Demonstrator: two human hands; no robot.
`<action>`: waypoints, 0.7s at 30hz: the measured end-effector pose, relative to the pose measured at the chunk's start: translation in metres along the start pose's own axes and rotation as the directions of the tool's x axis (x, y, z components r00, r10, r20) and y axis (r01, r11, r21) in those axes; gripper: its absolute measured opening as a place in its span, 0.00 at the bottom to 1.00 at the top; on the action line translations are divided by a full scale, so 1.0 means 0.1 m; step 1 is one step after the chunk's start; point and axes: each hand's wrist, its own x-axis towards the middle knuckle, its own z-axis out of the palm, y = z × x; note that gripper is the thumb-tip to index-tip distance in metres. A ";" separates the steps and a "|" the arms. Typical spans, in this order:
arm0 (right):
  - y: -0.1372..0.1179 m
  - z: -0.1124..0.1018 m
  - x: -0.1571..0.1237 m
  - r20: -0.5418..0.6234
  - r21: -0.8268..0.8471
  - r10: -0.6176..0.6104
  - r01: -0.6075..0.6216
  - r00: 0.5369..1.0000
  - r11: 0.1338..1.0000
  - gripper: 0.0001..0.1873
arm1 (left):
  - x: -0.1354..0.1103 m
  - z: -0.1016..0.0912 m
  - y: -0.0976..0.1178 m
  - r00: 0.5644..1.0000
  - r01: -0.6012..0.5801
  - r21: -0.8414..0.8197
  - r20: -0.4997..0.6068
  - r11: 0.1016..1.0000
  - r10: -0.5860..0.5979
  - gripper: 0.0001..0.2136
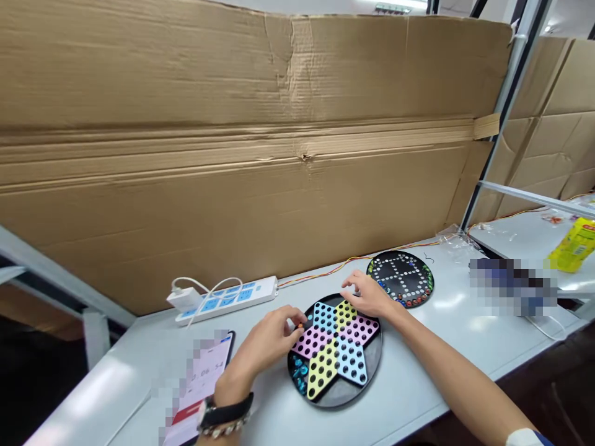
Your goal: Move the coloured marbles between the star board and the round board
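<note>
Left hand [273,339] narrow at orange marble [300,326], grip unclear. Right hand [368,296] loosely curled, hold unclear. Pinch lightly, wrists off game board [328,360].

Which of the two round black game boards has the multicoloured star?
The round black board nearer the camera: its yellow, pink and light-blue six-pointed star sets it apart. The farther round black board shows white dots laid out in a cross.
</note>
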 end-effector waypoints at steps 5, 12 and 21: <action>-0.03 -0.11 -0.12 0.112 -0.032 -0.052 0.056 0.992 0.998 0.29 | -0.05 -0.07 -0.08 0.995 0.027 -0.048 0.098 0.998 -0.022 0.16; -0.43 0.01 -0.34 0.418 -0.043 -0.266 0.311 0.869 0.949 0.59 | -0.03 -0.02 -0.07 0.998 0.016 -0.049 0.062 0.999 -0.013 0.11; -0.28 0.11 -0.27 0.327 -0.193 -0.194 0.266 0.925 0.944 0.45 | -0.02 0.05 -0.03 1.000 0.023 0.103 -0.016 0.994 -0.022 0.07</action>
